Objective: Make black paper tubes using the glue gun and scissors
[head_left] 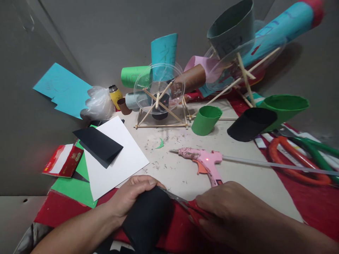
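Observation:
My left hand [132,194] is closed around a rolled tube of black paper [149,215] at the table's front edge. In my right hand [219,204] are scissors [194,210] with red handles, their blades touching the tube's upper rim. How far the blades are apart is hard to make out. Just beyond my hands, a pink glue gun [203,158] lies on its side, a small light glowing on it and a long clear glue stick [254,163] out of its back. A curved green paper scrap [160,143] rests nearby.
Behind stands a stick-framed wheel [159,90] with coloured paper tubes; a larger similar one [238,60] is at right. Green [206,121] and black [249,125] tubes stand before them. Folded black paper [99,144] lies on white paper [119,176] at left. Orange-handled scissors [280,141] lie right.

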Demonstrator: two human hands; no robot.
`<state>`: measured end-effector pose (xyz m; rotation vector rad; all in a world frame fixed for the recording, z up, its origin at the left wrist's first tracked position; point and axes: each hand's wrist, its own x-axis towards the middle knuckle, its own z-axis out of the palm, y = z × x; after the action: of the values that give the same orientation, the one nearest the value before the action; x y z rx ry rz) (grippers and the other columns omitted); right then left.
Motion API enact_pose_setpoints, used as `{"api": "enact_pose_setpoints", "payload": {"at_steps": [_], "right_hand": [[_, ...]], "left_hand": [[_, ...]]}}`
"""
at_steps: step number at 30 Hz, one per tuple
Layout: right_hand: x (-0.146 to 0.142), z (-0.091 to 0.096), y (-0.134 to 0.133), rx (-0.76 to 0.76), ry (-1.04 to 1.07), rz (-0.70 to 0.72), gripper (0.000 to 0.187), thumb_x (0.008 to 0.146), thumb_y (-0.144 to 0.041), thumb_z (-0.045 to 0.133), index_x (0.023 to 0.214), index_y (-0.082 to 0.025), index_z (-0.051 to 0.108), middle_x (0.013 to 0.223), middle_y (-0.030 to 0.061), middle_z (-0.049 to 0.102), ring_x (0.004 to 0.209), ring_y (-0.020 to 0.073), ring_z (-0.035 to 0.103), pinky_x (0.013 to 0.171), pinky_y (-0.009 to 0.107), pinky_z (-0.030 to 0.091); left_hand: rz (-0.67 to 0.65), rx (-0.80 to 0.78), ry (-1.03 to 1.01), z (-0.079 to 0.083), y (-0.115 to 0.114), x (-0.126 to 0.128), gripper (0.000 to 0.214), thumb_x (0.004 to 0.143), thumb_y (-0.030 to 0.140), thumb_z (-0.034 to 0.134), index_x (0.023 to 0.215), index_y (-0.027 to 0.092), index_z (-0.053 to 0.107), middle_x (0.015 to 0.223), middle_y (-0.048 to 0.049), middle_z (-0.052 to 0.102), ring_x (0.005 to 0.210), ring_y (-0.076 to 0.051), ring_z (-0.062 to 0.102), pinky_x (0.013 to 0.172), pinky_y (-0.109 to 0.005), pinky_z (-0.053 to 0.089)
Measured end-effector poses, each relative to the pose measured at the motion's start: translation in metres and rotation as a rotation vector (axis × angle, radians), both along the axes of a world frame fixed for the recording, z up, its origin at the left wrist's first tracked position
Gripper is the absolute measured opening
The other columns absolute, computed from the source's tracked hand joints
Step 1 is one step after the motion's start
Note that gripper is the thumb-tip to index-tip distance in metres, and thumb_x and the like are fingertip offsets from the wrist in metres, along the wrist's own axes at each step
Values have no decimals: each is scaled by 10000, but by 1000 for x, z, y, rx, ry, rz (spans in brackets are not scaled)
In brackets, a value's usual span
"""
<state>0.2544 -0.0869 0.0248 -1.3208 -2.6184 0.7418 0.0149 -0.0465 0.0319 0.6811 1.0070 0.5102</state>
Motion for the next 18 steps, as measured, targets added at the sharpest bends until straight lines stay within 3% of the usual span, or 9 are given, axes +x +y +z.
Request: {"api": "enact_pose_setpoints", "payload": {"at_steps": [7,13,18], "right_hand": [[6,-4,0,52,10,-7,199,792,-117,509,608,-193,522,558,-27,592,489,120,463,525,294,215],[7,-7,3,137,41,-100,218,768,-153,517,561,-185,454,501,-26,519,465,97,397,496,277,187],[5,-4,6,91,63,-173,259,737,-182,513,535,-187,351,465,-47,428,438,85,298,460,266,157]], "left_hand": [[-25,-7,-7,0,1,0,240,745,337,707,790,106,754,720,-74,719,636,-136,631,658,-234,456],[-11,98,-5,-4,3,-2,264,791,329,658,858,89,744,805,-93,713,728,-166,636,729,-256,461],[172,-123,-152,-1,3,1,257,775,327,639,891,114,726,812,-89,708,692,-187,643,703,-311,493]]}}
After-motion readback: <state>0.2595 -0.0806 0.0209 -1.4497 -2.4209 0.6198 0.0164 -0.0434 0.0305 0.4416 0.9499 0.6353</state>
